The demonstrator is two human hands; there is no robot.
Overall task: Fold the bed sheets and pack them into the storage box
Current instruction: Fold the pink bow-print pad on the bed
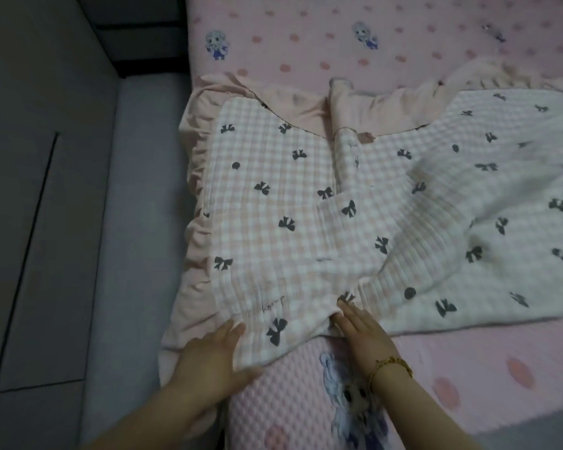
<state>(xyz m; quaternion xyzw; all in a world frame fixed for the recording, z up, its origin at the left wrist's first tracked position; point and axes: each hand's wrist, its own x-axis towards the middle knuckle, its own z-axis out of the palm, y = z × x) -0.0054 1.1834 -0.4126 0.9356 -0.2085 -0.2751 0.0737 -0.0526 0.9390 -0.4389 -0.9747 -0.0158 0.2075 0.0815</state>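
Note:
A pink-and-white checked sheet (273, 203) with dark bow prints and a pink ruffled border lies partly folded on the bed. A raised crease runs down its middle. My left hand (212, 355) rests on the sheet's near left corner, thumb under the edge and fingers on top. Just to the right, my right hand (359, 329), with a gold bracelet on the wrist, lies flat with straight fingers, pressing the sheet's near edge at the middle fold. No storage box is in view.
Under the sheet is a pink mattress cover (468, 378) with darker dots and cartoon figures. A grey padded bed frame edge (137, 222) runs along the left, with grey floor or cabinet (30, 190) beyond it.

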